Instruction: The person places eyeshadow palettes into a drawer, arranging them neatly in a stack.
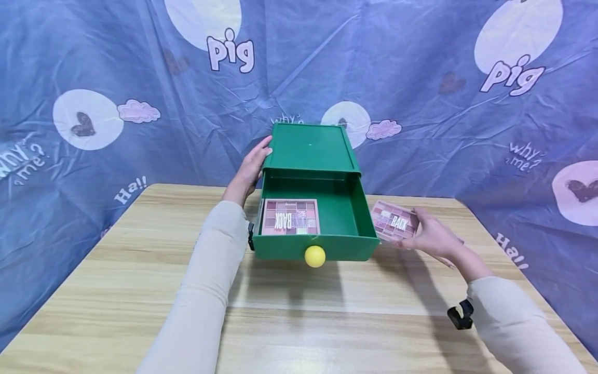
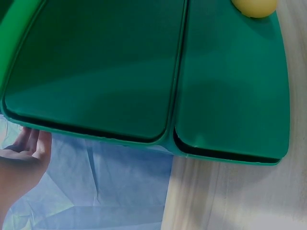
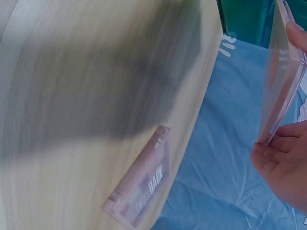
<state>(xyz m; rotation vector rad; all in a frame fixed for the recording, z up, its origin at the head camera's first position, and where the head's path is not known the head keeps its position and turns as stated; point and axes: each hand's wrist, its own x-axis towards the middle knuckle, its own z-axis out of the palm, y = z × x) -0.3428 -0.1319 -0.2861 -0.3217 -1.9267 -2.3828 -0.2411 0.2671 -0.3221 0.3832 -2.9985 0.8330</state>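
On the table's (image 1: 140, 291) far side, the left hand (image 1: 252, 166) presses flat-fingered against the green cabinet (image 1: 310, 148), steadying it; the right hand (image 1: 432, 236) pinches a palette (image 1: 394, 222) just right of the open drawer (image 1: 345, 218)

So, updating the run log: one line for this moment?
left hand: steadies cabinet | right hand: holds palette | drawer: open

Both hands (image 1: 254, 163) (image 1: 432, 236) forward, right fingers curled.

wooden table (image 1: 140, 291); green drawer box (image 1: 310, 148) | pink palette (image 3: 141, 184)
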